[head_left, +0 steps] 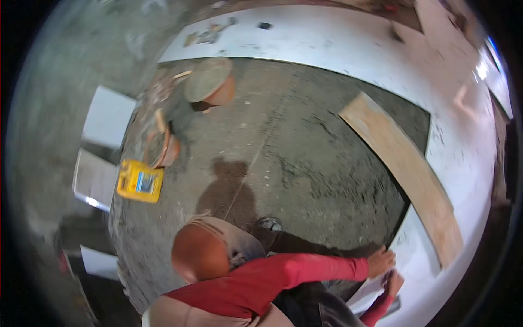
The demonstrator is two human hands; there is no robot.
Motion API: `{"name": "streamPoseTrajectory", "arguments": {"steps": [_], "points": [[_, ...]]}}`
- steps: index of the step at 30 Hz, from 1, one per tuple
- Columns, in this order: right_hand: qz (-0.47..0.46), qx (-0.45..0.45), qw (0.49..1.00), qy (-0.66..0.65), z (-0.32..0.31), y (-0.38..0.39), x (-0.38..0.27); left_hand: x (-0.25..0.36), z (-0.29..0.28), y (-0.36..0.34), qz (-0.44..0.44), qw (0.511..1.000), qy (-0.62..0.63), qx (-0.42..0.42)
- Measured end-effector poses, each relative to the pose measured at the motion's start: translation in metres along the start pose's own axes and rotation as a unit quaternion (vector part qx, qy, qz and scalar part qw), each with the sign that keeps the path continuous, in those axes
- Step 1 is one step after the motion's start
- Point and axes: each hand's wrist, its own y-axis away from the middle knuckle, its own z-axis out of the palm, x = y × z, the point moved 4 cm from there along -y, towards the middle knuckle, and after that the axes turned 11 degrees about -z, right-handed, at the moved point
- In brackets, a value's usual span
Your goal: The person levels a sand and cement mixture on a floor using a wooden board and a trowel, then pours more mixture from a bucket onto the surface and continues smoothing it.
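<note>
My left hand (381, 262), in a red sleeve, reaches across to the inner edge of the white tile strip (419, 283) at lower right. Its fingers are curled down at that edge. My right hand (393, 282) is close beside it over the strip, fingers bent together. Whatever lies between the fingers is too small and blurred to make out. A grey flat object (392, 307) shows partly beneath my right forearm. Beyond my hands a long wooden board (403, 169) lies across the wet grey mortar (327, 158) and onto the white tiles.
An orange bucket (222, 92) with grey contents stands far left of centre. Nearer are a smaller bucket (171, 151) and a yellow jerrycan (139, 182). Loose white tiles (109, 117) lie at left. A rounded orange-brown object (200, 249) sits beside my left arm. Tools (210, 35) rest on the far tiles.
</note>
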Motion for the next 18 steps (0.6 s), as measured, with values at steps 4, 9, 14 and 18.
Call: {"name": "streamPoseTrajectory", "arguments": {"steps": [4,9,14,18], "points": [[-0.011,0.058,0.983,0.176,0.021,-0.017,0.01,0.002,0.026,0.0,-0.015,0.999,0.046,-0.019],[0.2,0.167,0.95,-0.174,-0.015,-0.007,0.11,0.002,0.004,-0.024,0.065,0.984,0.003,-0.167],[0.243,0.278,0.925,-0.096,0.0,-0.007,0.128,-0.048,-0.135,-0.097,0.206,0.929,-0.132,-0.278],[0.353,0.21,0.911,-0.041,-0.01,0.091,0.051,-0.124,-0.325,-0.118,-0.05,0.917,-0.032,-0.395]]}}
